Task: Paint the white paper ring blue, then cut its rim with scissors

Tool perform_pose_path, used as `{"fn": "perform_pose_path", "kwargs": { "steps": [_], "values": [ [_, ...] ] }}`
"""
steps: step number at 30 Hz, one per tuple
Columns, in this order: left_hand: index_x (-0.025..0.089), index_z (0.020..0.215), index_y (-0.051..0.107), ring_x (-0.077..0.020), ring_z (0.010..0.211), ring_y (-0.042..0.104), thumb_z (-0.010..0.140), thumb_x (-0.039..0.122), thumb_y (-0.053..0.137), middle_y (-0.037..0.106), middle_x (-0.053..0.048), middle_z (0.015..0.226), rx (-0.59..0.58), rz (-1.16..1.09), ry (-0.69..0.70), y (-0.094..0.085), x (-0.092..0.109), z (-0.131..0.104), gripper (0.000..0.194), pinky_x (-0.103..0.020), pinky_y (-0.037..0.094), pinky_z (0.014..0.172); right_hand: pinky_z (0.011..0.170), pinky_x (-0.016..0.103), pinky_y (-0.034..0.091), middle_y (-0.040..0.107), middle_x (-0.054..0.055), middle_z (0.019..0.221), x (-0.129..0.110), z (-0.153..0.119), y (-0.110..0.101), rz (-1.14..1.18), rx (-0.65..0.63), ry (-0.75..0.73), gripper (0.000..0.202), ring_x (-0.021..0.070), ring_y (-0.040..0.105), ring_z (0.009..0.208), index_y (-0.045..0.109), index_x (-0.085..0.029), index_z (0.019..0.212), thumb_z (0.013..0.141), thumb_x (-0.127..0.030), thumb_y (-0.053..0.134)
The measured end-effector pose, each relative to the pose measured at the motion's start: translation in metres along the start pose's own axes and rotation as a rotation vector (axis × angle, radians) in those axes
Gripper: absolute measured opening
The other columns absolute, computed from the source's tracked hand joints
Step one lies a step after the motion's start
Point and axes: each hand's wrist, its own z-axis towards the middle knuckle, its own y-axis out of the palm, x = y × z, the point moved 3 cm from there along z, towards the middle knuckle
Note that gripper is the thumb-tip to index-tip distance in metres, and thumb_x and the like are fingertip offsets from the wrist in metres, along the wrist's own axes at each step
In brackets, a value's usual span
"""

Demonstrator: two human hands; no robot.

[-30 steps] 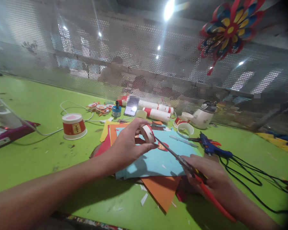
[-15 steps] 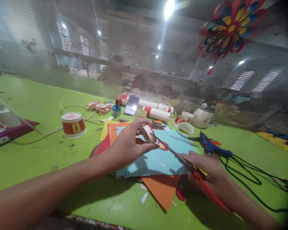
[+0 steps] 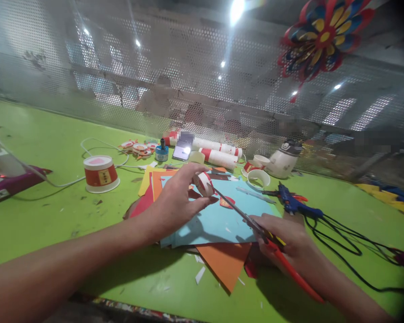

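Between thumb and fingers, my left hand pinches a small white-and-red paper cup piece, its round end turned toward the right. My right hand is wrapped round the red-handled scissors, whose blade tips reach the edge of the cup piece. Whether the blades touch or cut it, I cannot tell. Beneath both hands lies a stack of coloured paper with a light blue sheet on top. On that sheet rests a red cut-out with a gold mark.
A red-and-white paper cup stands upside down at left, near a purple power strip. Behind the paper are a phone, a blue glue bottle and stacked cups. At right lie a blue glue gun and its cable.
The view has shifted slightly. Both hands keep their grips, and the scissor tips stay at the edge of the cup piece.
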Motion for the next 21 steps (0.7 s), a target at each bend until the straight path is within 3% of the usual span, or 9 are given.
{"fn": "perform_pose_path", "kwargs": {
  "steps": [4,8,13,18,21],
  "values": [
    [0.02,0.116,0.052,-0.0188,0.089,0.068,0.078,0.024,0.073,0.065,-0.003,0.096,-0.028,-0.054,-0.053,0.001,0.003,0.0,0.043,-0.036,0.062,0.078,0.061,0.028,0.042,0.063,0.003,0.069,0.003,-0.003,0.002,-0.069,0.074,-0.045,0.017,0.0178,0.055,0.065,0.067,-0.021,0.086,0.096,-0.025,0.054],
    [0.021,0.114,0.052,-0.0182,0.083,0.068,0.076,0.025,0.074,0.064,0.0,0.089,-0.039,-0.083,-0.092,0.002,0.005,-0.001,0.044,-0.035,0.06,0.075,0.057,0.029,0.04,0.06,0.002,0.07,0.015,-0.009,0.004,-0.147,0.142,-0.055,0.012,0.0181,0.054,0.062,0.067,-0.02,0.1,0.092,-0.026,0.061],
    [0.021,0.117,0.051,-0.0182,0.085,0.068,0.077,0.025,0.073,0.064,-0.001,0.091,-0.045,-0.093,-0.113,0.001,0.003,0.0,0.045,-0.035,0.059,0.076,0.059,0.029,0.046,0.065,0.004,0.077,0.018,-0.007,0.001,-0.132,0.139,-0.065,0.021,0.0197,0.059,0.067,0.068,-0.021,0.11,0.091,-0.026,0.061],
    [0.02,0.123,0.055,-0.02,0.089,0.068,0.079,0.029,0.073,0.065,-0.005,0.102,-0.053,-0.028,-0.103,-0.004,0.001,0.002,0.048,-0.039,0.06,0.08,0.065,0.027,0.053,0.074,0.004,0.088,0.019,-0.003,-0.002,-0.042,0.117,-0.053,0.024,0.0182,0.067,0.072,0.071,-0.024,0.11,0.09,-0.019,0.058],
    [0.02,0.127,0.055,-0.0224,0.093,0.069,0.079,0.03,0.072,0.067,-0.005,0.098,-0.074,-0.043,-0.114,-0.005,0.001,0.004,0.052,-0.043,0.059,0.084,0.07,0.029,0.058,0.077,0.006,0.094,0.025,-0.002,-0.002,-0.003,0.117,0.006,0.024,0.021,0.071,0.079,0.073,-0.021,0.109,0.088,-0.022,0.06]
  ]
}}
